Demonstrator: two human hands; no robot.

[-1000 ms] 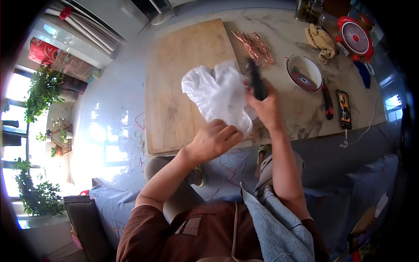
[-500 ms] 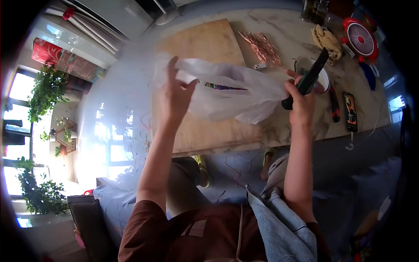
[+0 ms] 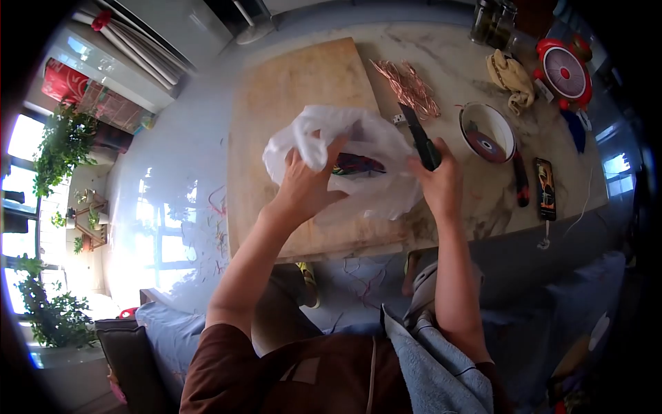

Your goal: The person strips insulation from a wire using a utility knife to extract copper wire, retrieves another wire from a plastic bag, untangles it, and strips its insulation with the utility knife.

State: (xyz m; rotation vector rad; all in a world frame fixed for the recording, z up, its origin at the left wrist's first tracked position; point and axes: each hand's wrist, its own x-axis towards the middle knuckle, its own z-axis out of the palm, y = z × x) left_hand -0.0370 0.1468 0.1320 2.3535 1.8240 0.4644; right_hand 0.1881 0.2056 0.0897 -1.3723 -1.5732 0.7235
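A white plastic bag (image 3: 386, 190) lies on the wooden board (image 3: 303, 76), its mouth spread wide. Inside it shows a dark bundle with coloured strands (image 3: 357, 164). My left hand (image 3: 307, 181) is at the bag's left side, fingers apart, with the thumb toward the opening and some fingertips hidden by the plastic. At the bag's right edge, my right hand (image 3: 440, 181) is closed on a dark green and black tool (image 3: 422, 140), its narrow end pointing up and away from me.
Beyond the board lies copper-coloured wire (image 3: 408, 86). To the right are a white bowl (image 3: 487, 132) with a disc, a red-and-black tool (image 3: 520, 181), a phone (image 3: 545, 188) on a cable, a glove (image 3: 510, 77), a red round device (image 3: 564, 71) and jars (image 3: 493, 24).
The bag, bunched up at first, is now open with its contents showing. My left hand reached out to the left, then came back in to the bag. The tool stays in my right hand.
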